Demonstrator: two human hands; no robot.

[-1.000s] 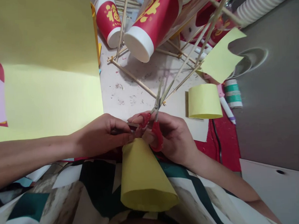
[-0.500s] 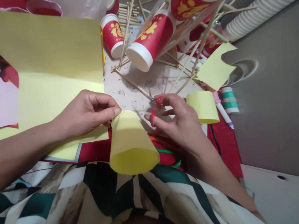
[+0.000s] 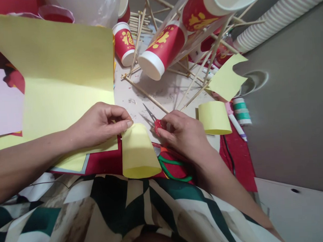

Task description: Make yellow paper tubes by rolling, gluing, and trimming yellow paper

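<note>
Between thumb and fingers, my left hand (image 3: 105, 120) pinches the top edge of a yellow paper cone with a cut-off top (image 3: 139, 150), whose wide opening hangs down toward my lap. My right hand (image 3: 185, 134) holds a pair of small scissors with red handles (image 3: 157, 125); the blades are closed and point up and left, a little way from the cone. Below that hand lie larger scissors with green handles (image 3: 176, 166), partly covered by my wrist and the cone. To the right of my right hand stands a yellow paper ring (image 3: 214, 118).
A large yellow sheet (image 3: 68, 68) lies at left beside a pink sheet (image 3: 5, 103). At the back, red paper cups (image 3: 165, 46) hang within a wooden stick frame (image 3: 146, 94). A yellow offcut (image 3: 227, 77), a marker (image 3: 236, 123) and a tape roll (image 3: 241, 111) are at right.
The small scissors have closed, and my right hand has turned so their blades point up-left. The paper cone has swung slightly, its wide end now facing less toward me.
</note>
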